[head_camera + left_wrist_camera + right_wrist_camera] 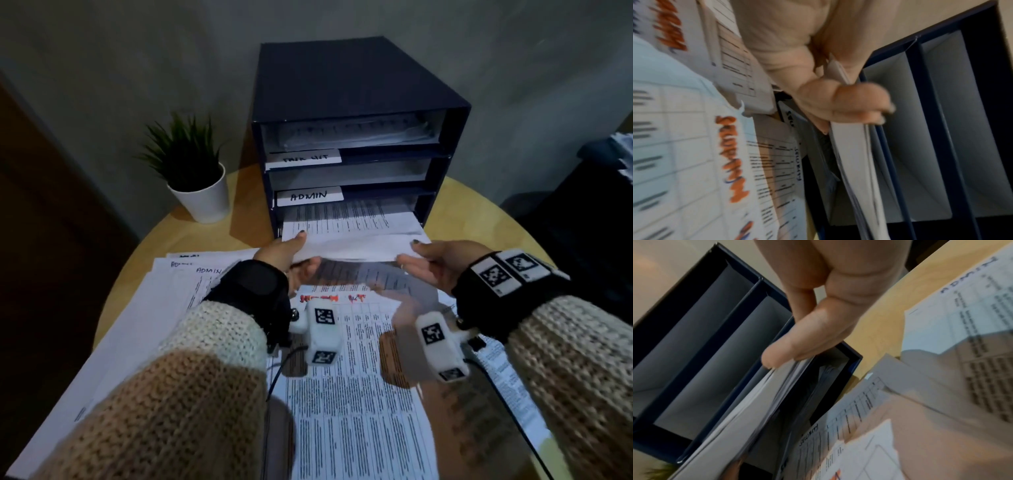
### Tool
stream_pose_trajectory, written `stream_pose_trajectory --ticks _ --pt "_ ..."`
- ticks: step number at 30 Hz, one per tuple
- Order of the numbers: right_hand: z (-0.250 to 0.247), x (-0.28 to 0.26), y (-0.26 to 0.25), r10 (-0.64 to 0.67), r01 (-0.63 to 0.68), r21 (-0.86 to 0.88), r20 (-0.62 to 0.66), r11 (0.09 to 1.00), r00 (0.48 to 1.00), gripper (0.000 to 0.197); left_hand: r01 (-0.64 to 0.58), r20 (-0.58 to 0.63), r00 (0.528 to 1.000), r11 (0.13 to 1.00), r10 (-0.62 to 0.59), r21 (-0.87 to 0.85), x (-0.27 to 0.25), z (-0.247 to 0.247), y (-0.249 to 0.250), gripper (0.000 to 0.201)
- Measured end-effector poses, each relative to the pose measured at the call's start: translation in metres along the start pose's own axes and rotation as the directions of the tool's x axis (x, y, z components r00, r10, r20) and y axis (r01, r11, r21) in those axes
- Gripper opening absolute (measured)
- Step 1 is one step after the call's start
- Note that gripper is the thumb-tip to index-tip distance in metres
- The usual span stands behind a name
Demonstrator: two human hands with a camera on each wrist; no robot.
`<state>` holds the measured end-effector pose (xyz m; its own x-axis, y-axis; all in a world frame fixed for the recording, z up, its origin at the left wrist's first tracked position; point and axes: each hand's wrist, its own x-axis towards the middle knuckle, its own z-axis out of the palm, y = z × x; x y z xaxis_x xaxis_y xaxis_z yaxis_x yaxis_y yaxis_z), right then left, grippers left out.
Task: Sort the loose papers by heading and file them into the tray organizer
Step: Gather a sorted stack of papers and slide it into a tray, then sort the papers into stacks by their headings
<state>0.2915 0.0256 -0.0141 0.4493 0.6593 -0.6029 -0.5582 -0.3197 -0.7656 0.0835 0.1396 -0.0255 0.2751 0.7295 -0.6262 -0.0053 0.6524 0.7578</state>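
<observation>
Paper stack (352, 236) lengthwise into organizer (356, 113)

In the right wrist view I see my right hand (818, 318) from below, the thumb (797, 340) pressed on top of a thin stack of papers (748, 405) and pinching its corner. The far end of the stack goes into the lowest slot of the dark blue tray organizer (701, 321); the two slots above it show only pale grey inner walls. On the right lies the wooden table (885, 318), with loose printed sheets on it. One sheet (966, 308) has the handwritten heading "ADMIN". Another sheet (849, 418) lies just beside the organizer; its heading is too blurred to read.
</observation>
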Motion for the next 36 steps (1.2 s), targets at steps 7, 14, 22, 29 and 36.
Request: stream_pose_trajectory --ticks 7,14,22,29,36 --pt "0.024 0.022 -0.01 -0.082 0.087 0.126 -0.042 0.988 0.996 0.006 -0.035 0.038 0.998 0.956 0.048 -0.291 0.014 0.02 0.013 0.032" --pt "0.048 0.038 -0.012 -0.251 0.24 0.235 0.019 0.942 0.968 0.028 -0.229 -0.021 0.973 0.951 0.23 -0.208 0.042 0.029 0.018 0.042" --pt "0.055 0.057 -0.019 -0.196 0.202 -0.171 0.053 0.964 0.979 0.027 -0.262 -0.006 0.965 0.963 0.263 0.056 0.056 0.028 0.022 0.025" --pt "0.043 0.023 -0.009 -0.109 0.14 -0.213 0.148 0.967 0.983 0.03 -0.269 0.091 0.961 0.956 0.259 0.119 0.032 0.023 0.006 0.028" --pt "0.012 -0.015 0.02 -0.069 0.056 -0.393 -0.018 0.918 0.997 0.015 -0.154 -0.036 0.985 0.958 0.167 0.242 -0.022 -0.024 -0.019 0.035"
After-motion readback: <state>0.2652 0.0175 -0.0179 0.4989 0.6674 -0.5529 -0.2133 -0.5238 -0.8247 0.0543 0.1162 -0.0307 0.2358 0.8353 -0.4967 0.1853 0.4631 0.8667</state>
